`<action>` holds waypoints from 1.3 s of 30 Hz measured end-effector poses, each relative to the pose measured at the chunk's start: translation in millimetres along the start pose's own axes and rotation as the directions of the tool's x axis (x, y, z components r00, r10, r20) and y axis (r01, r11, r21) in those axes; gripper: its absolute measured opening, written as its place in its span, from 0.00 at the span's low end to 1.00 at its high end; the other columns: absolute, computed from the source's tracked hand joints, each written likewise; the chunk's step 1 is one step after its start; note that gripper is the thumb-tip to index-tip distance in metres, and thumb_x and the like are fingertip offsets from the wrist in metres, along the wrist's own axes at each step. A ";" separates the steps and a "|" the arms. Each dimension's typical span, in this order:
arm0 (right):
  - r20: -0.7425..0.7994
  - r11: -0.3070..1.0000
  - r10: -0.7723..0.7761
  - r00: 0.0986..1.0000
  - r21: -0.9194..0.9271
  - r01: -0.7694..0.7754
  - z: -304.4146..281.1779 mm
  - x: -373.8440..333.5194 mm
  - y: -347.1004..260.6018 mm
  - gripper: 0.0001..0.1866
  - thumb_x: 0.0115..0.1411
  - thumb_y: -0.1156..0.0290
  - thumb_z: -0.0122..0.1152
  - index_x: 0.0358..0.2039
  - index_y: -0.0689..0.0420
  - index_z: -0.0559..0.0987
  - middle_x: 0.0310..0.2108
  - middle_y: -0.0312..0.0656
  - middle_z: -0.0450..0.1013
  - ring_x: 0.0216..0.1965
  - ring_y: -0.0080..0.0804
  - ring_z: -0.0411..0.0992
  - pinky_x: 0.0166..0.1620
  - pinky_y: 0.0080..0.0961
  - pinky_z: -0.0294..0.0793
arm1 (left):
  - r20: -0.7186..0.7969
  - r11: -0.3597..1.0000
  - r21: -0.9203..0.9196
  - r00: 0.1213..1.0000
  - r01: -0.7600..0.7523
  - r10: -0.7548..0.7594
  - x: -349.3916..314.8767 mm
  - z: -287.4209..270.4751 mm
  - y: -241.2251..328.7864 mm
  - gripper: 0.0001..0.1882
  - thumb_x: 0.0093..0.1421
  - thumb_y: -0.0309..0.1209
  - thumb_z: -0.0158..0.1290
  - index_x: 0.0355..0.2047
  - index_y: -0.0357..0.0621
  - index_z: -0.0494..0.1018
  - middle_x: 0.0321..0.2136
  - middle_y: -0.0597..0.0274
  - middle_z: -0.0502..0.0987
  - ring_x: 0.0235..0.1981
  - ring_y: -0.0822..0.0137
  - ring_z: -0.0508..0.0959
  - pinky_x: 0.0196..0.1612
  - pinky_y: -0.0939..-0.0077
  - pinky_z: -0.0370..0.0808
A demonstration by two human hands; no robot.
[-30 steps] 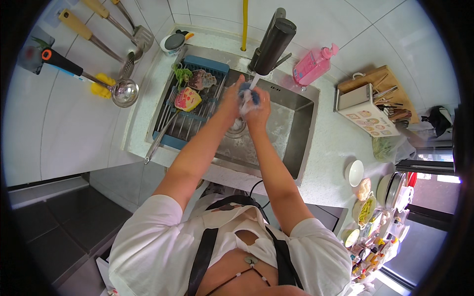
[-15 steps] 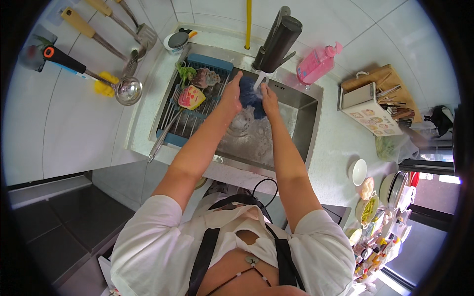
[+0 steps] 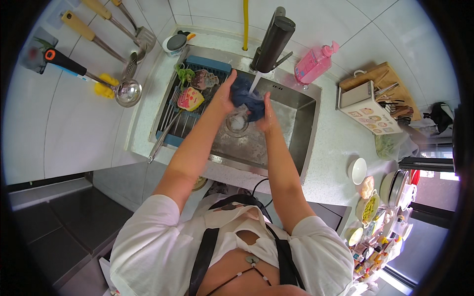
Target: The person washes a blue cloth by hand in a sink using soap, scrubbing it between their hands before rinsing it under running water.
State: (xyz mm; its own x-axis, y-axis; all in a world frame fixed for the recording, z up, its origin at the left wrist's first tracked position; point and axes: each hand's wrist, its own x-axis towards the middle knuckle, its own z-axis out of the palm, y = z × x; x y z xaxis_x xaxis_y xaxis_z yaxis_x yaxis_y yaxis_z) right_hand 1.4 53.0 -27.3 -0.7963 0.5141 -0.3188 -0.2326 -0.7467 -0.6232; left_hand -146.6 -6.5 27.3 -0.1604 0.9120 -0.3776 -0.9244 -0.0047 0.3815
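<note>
Over the steel sink (image 3: 291, 148), a wet dark blue cloth (image 3: 253, 104) is spread between my two hands. My left hand (image 3: 226, 92) grips its left side, with the thumb upright along the edge. On the right side my right hand (image 3: 265, 118) holds it, the fingers partly hidden behind the cloth. Water from the black faucet (image 3: 274, 43) runs down onto the cloth's middle. Just below the cloth, the sink drain (image 3: 237, 126) shows some white foam.
A blue-ended rack (image 3: 210, 63) across the sink's left side carries a pink-and-yellow sponge (image 3: 190, 99) and leafy greens (image 3: 185, 74). A pink pump bottle (image 3: 313, 64) stands behind right. Ladles and spatulas hang left. A utensil holder (image 3: 365, 108) and white bowl (image 3: 357, 170) are right.
Both hands have shifted slightly left and nearer me with the cloth, which is now spread wider. The right hand has dropped lower, and the drain shows more clearly.
</note>
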 end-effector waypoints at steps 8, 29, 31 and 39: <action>-0.109 0.748 -0.301 0.947 -0.643 0.163 44.5 -15.4 -58.0 0.14 0.48 0.68 0.60 0.35 0.60 0.71 0.28 0.35 0.69 0.29 0.21 0.66 0.33 0.17 0.65 | -0.144 0.893 0.450 0.986 -0.009 0.083 1.3 -66.3 -9.7 0.23 0.51 0.47 0.51 0.45 0.57 0.63 0.44 0.67 0.64 0.50 0.65 0.60 0.48 0.51 0.60; 0.143 0.112 -0.868 0.476 -0.877 0.467 78.5 -22.0 2.3 0.15 0.45 0.70 0.61 0.35 0.58 0.72 0.37 0.45 0.68 0.39 0.39 0.67 0.43 0.28 0.65 | -0.160 0.959 0.246 0.970 -0.142 0.185 32.3 -6.5 -32.0 0.12 0.58 0.40 0.43 0.32 0.46 0.67 0.25 0.65 0.69 0.26 0.71 0.70 0.27 0.77 0.67; 0.115 0.100 -0.889 0.443 -0.895 0.434 74.5 -16.8 0.5 0.12 0.46 0.70 0.61 0.32 0.59 0.72 0.34 0.47 0.68 0.35 0.41 0.68 0.40 0.29 0.65 | -0.175 0.993 0.119 0.984 -0.001 0.022 8.6 18.4 -29.1 0.13 0.57 0.39 0.43 0.32 0.43 0.68 0.25 0.64 0.70 0.26 0.70 0.70 0.29 0.76 0.68; -0.185 0.353 -0.843 0.505 -0.898 0.261 55.6 11.1 -14.3 0.11 0.52 0.66 0.53 0.30 0.62 0.70 0.28 0.47 0.69 0.29 0.39 0.68 0.35 0.29 0.65 | -0.304 0.899 0.387 0.892 -0.207 0.336 11.8 21.0 -46.5 0.14 0.55 0.37 0.43 0.29 0.38 0.71 0.23 0.62 0.70 0.25 0.70 0.68 0.27 0.74 0.65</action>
State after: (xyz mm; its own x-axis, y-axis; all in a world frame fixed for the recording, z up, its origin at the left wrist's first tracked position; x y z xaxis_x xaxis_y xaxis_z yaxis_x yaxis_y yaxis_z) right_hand -35.2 45.9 17.8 -0.1029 0.9671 0.2325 0.2118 0.2497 -0.9449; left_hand -98.3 13.1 22.8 -0.5587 0.6870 -0.4647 -0.6634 -0.0339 0.7475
